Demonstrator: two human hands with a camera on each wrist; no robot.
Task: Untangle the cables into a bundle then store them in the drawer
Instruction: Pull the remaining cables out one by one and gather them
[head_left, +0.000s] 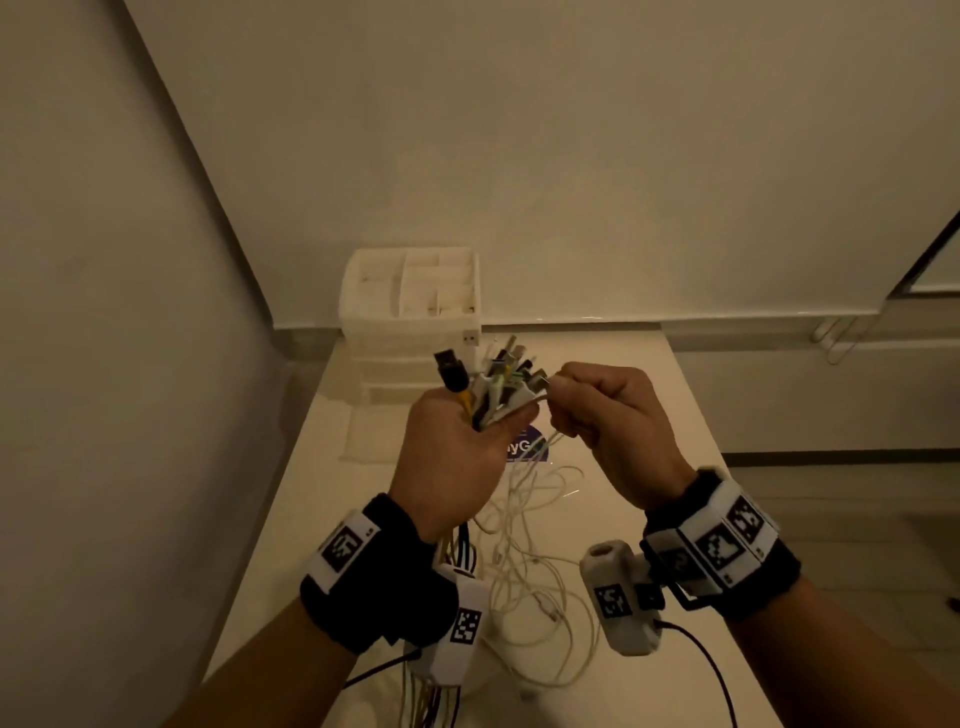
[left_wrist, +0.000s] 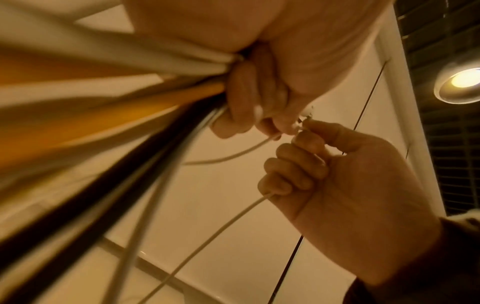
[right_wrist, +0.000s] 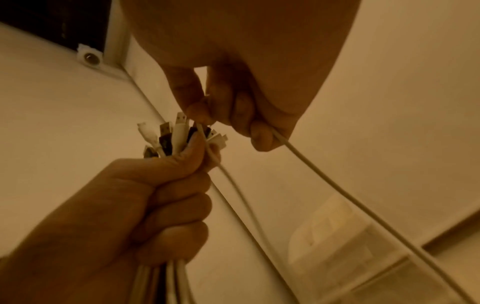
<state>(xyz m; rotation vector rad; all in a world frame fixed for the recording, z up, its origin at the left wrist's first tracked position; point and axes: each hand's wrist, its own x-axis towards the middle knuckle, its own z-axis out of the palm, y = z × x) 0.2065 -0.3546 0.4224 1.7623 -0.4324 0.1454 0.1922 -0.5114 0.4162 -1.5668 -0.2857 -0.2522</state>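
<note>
My left hand (head_left: 457, 457) grips a bundle of cables (head_left: 488, 384) upright above the table, plug ends fanned out on top: black, white and yellow ones. In the right wrist view the same fist (right_wrist: 145, 205) wraps the cords, plugs (right_wrist: 176, 133) sticking up. My right hand (head_left: 608, 415) sits just right of the bundle and pinches a thin white cable (right_wrist: 324, 181) near its plug, fingers curled round it (left_wrist: 298, 164). Loose white cable loops (head_left: 530, 561) hang down onto the table. The white drawer unit (head_left: 410, 322) stands at the table's back.
The pale table (head_left: 649, 467) runs from the drawer unit toward me, with walls at left and behind. A purple label (head_left: 524, 447) lies on the table under the hands. A flat pale piece (head_left: 363, 436) lies in front of the drawer unit.
</note>
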